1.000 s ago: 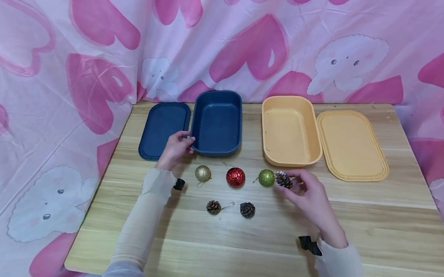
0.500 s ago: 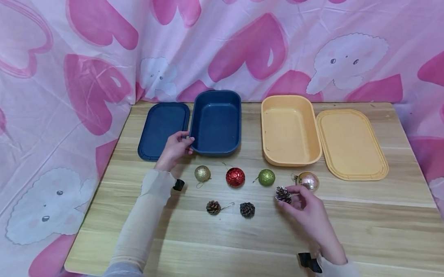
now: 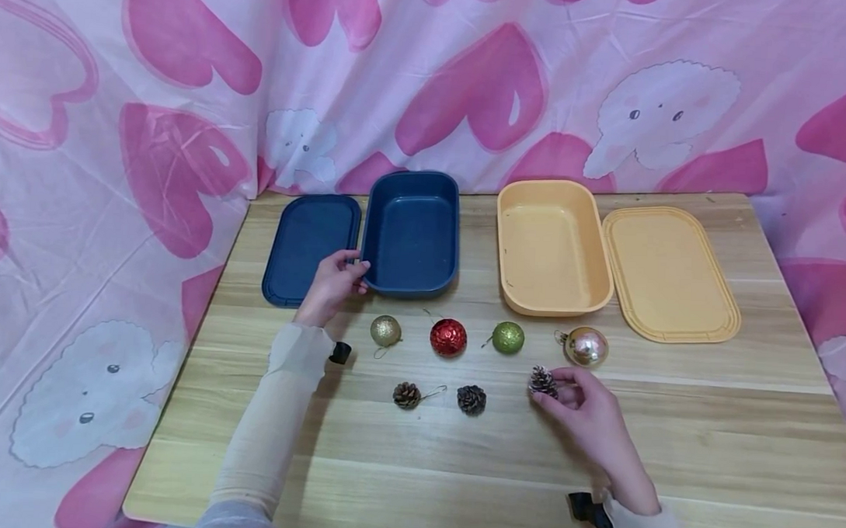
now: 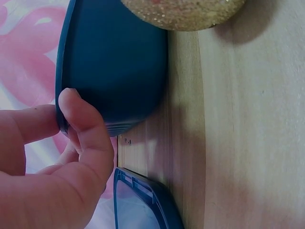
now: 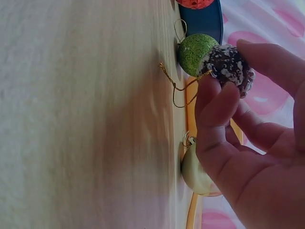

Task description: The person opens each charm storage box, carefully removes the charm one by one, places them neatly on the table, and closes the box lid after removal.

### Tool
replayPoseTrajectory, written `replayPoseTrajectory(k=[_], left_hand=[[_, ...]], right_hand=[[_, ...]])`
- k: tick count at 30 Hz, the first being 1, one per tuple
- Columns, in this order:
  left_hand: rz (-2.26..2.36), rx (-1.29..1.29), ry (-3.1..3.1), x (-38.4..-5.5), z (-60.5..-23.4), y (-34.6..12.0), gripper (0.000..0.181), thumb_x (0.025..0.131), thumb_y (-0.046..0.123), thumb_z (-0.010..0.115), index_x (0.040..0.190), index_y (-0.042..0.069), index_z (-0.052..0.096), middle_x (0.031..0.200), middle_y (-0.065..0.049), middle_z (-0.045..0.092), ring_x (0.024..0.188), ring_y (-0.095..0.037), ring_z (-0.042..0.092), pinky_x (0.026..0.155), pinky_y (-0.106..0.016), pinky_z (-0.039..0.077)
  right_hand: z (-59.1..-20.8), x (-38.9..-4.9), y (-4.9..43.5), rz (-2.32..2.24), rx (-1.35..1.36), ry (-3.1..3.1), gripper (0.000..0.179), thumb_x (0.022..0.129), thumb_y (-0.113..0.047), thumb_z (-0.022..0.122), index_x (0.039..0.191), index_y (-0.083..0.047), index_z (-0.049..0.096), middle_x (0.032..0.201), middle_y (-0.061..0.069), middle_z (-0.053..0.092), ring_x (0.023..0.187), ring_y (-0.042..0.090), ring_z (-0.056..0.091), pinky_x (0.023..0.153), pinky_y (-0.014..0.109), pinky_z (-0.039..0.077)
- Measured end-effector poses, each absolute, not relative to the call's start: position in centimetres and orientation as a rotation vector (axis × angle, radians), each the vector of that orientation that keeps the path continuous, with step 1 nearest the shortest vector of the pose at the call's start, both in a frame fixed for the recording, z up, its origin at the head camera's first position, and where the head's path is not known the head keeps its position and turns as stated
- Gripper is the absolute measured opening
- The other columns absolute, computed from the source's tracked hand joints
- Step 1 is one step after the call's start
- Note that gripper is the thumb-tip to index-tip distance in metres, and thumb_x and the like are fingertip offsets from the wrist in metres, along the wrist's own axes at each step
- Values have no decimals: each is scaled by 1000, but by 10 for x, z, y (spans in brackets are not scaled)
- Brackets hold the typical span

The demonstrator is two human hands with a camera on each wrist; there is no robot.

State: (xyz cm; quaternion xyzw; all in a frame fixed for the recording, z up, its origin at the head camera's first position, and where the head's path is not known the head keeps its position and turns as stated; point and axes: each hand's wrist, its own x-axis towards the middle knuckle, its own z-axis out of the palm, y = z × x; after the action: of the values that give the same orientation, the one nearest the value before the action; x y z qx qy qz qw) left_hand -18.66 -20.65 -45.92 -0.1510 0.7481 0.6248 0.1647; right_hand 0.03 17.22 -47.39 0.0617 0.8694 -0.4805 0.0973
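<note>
My right hand (image 3: 589,413) pinches a white-tipped pine cone (image 3: 543,382) between thumb and fingers, in front of the shiny pinkish-gold bauble (image 3: 586,347). A gold cord loop (image 5: 177,88) hangs at the cone in the right wrist view. With thumb and fingers, my left hand (image 3: 333,286) pinches the rim at the near left corner of the dark blue box (image 3: 413,240). Between the hands lie a gold glitter bauble (image 3: 386,331), a red bauble (image 3: 448,338) and a green glitter bauble (image 3: 507,338). Nearer me are a brown pine cone (image 3: 407,395) with a loop and a darker pine cone (image 3: 471,400).
A dark blue lid (image 3: 311,248) lies left of the blue box. To the right stand a yellow box (image 3: 555,249) with nothing inside and its flat yellow lid (image 3: 673,274). A pink patterned curtain (image 3: 471,87) hangs behind the wooden table (image 3: 415,481).
My right hand has moved toward me with the pine cone, from beside the green bauble. The pinkish-gold bauble behind it has come into view. My left hand stays at the blue box.
</note>
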Motion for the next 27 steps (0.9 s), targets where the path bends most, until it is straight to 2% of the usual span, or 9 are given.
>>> replayPoseTrajectory(k=[9,13,20,27], left_hand=[[1789,-441,2128,-188,-463,-207,47,98,15,56,142,3,42,109,-14,56,61,-7,57,61,-19,53],[1795,-435,2127,-188,-463,-206,48,98,15,56,142,2,42,108,-14,55,61,-7,57,60,-18,52],[1793,-439,2123,-188,-462,-205,48,98,15,56,142,3,41,106,-14,54,62,-7,57,60,-18,52],[1795,-435,2127,-188,-464,-206,48,98,15,55,142,3,41,109,-15,55,61,-7,57,60,-18,52]], right_hand=[[-478,1,172,-1305,160,2654,39,79,-19,80,110,-3,62,84,6,67,71,7,60,67,21,53],[-478,2,172,-1270,156,2682,41,79,-22,80,109,-2,62,82,5,67,70,8,59,66,22,51],[-481,1,171,-1193,197,2688,44,78,-29,80,107,-1,63,83,4,67,71,9,58,67,23,49],[-483,0,171,-1163,207,2694,43,79,-28,80,108,-1,63,88,7,68,72,11,59,68,24,50]])
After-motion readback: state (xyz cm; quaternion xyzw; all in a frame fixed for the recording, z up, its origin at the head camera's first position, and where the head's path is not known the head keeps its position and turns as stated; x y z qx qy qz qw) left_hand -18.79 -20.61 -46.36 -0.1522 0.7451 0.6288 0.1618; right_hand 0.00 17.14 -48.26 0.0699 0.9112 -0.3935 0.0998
